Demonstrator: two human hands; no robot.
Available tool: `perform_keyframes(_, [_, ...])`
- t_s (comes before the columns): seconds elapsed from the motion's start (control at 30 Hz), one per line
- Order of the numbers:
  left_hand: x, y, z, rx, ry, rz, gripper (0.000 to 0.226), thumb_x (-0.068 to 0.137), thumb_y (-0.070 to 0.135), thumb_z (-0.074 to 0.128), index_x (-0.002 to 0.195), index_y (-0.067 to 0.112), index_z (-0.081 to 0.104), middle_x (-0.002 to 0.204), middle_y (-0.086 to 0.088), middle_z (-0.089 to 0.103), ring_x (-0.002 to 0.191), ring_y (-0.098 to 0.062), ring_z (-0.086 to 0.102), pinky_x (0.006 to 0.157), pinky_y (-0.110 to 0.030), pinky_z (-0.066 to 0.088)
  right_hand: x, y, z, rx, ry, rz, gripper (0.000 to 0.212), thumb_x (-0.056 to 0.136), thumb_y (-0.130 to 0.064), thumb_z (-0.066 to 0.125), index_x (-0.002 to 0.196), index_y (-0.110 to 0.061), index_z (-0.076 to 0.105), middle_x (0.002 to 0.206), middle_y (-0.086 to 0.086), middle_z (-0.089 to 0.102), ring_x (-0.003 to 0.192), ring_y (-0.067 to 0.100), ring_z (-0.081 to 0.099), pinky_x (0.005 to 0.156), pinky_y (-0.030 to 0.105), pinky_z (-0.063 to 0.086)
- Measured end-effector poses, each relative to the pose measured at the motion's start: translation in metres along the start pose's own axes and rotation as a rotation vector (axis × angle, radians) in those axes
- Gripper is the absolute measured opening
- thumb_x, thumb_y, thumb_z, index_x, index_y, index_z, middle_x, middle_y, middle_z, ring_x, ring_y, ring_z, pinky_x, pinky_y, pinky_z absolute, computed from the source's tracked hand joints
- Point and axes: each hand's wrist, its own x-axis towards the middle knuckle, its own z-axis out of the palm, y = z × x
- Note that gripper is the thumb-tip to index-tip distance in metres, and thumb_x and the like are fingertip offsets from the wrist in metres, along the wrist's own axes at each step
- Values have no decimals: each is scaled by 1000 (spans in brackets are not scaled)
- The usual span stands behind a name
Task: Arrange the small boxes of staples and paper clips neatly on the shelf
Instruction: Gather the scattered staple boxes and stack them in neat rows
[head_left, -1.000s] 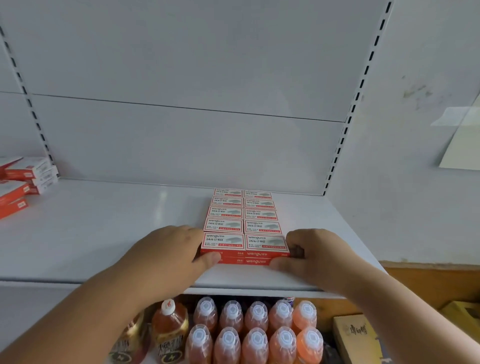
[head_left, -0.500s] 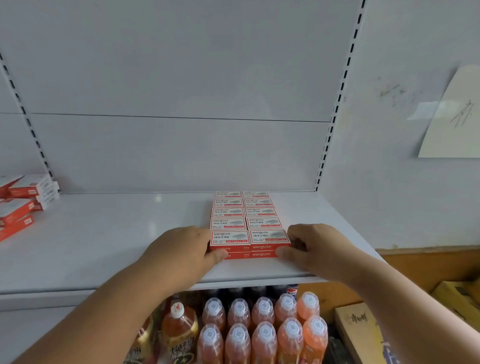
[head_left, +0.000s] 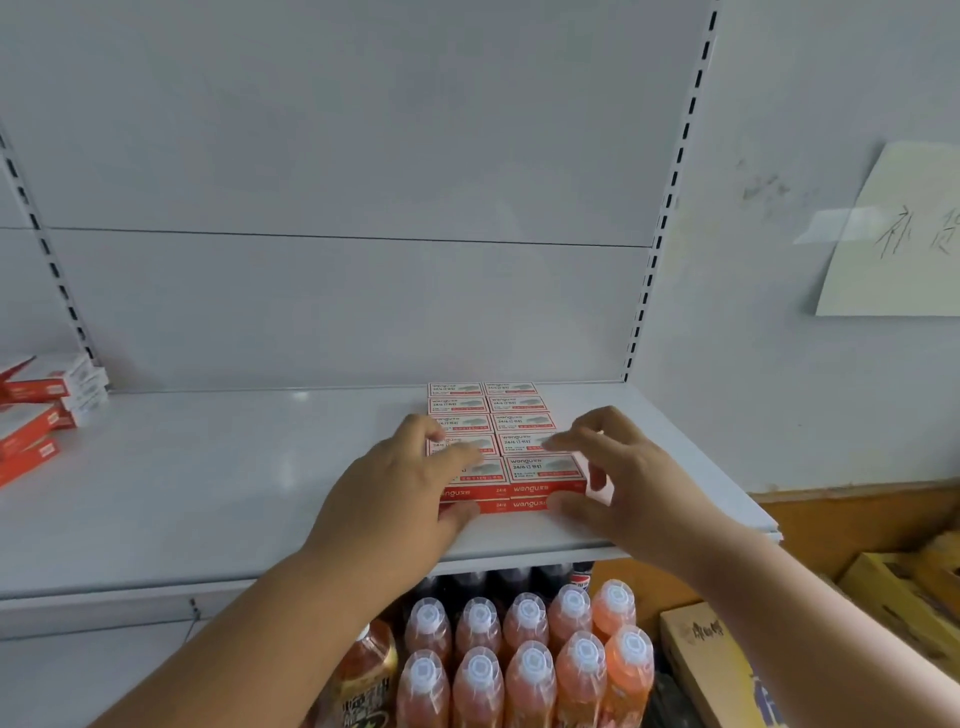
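Far left edge of the white shelf (head_left: 208, 493): loose pile of red-and-white boxes (head_left: 41, 410), some tilted, partly cut off by frame edge, well apart from the rest. Mid shelf bare. Toward shelf's right end, from back wall to near front edge: block of staple boxes (head_left: 511, 421), red/white, 2 columns wide, 2 layers high at the front, tops marked "24/6".

Left hand (head_left: 400, 499) over front-left corner of the block, fingers spread on the top boxes, thumb at the front face; grip loose, not clenched on any box. Right hand (head_left: 623, 478) at front-right corner, fingers splayed above and beside the block, thumb near lower front edge; grip released, contact unclear.

Below the shelf's front edge: rows of orange drink bottles (head_left: 524, 654), white caps. Right of those, cardboard cartons (head_left: 717, 670). Paper note (head_left: 898, 234) taped on right wall, handwriting on it.
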Motion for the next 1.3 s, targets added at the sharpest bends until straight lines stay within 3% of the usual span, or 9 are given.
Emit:
perform_keyframes(0.17, [0, 1, 4, -81, 16, -4, 47, 85, 46, 69, 130, 39, 58, 119, 20, 49, 94, -1, 51, 76, -10, 38, 3, -3, 1, 70, -16, -52, 27, 86, -28, 70, 114, -29, 68, 111, -19, 49, 83, -7, 55, 72, 4, 39])
perform_keyframes(0.43, [-2, 6, 3, -73, 43, 8, 45, 87, 45, 66, 130, 37, 58, 119, 17, 53, 95, -5, 56, 79, -16, 46, 3, -3, 1, 59, -32, -87, 21, 87, -22, 69, 108, -23, 68, 112, -15, 50, 81, -12, 52, 72, 2, 37])
perform_keyframes(0.6, [-2, 7, -2, 47, 50, 40, 42, 80, 44, 73, 120, 33, 66, 111, 8, 58, 89, -13, 59, 70, -27, 55, 2, -5, -1, 45, -30, -79, 23, 89, -27, 67, 111, -27, 66, 113, -17, 48, 79, -6, 54, 71, 4, 38])
perform_keyframes(0.77, [-1, 9, 3, -30, 64, 59, 36, 87, 40, 67, 122, 34, 62, 112, 12, 54, 94, -9, 56, 77, -22, 53, 2, -6, 0, -44, -36, -81, 28, 90, -33, 64, 118, -30, 62, 120, -14, 49, 83, 4, 55, 73, 6, 35])
perform_keyframes(0.97, [1, 7, 5, -68, 45, 36, 37, 88, 44, 64, 124, 38, 58, 115, 16, 49, 96, -6, 54, 78, -19, 51, 5, -3, 1, -23, -45, -78, 28, 89, -40, 63, 117, -34, 62, 118, -18, 47, 80, 1, 53, 70, 3, 37])
perform_keyframes(1.07, [1, 0, 0, -156, 15, -57, 37, 88, 55, 57, 119, 40, 45, 114, 22, 39, 82, -1, 55, 68, -13, 46, 5, -3, -1, 97, 13, 17, 32, 86, -56, 52, 115, -42, 54, 111, -26, 46, 77, 2, 59, 64, 10, 43])
perform_keyframes(1.17, [12, -15, -5, -165, 18, -257, 24, 95, 53, 41, 85, 31, 41, 91, 16, 53, 67, -5, 55, 54, -21, 42, 20, 3, -3, 97, 76, 245, 24, 89, -56, 42, 97, -35, 52, 94, -20, 57, 70, 1, 58, 57, 17, 42])
perform_keyframes(1.23, [23, -23, -8, -90, -141, -363, 39, 99, 52, 30, 75, 28, 48, 76, 9, 58, 67, -8, 56, 55, -27, 39, 35, 6, -6, 90, -38, 430, 37, 95, -52, 40, 87, -21, 58, 83, -5, 65, 69, 8, 58, 64, 32, 48])
perform_keyframes(1.3, [36, -24, -8, -70, -297, -402, 51, 100, 54, 26, 74, 23, 57, 75, 5, 63, 69, -10, 59, 58, -28, 41, 48, 5, -5, 69, -188, 537, 50, 98, -53, 35, 82, -14, 63, 80, 4, 66, 73, 18, 61, 71, 36, 50])
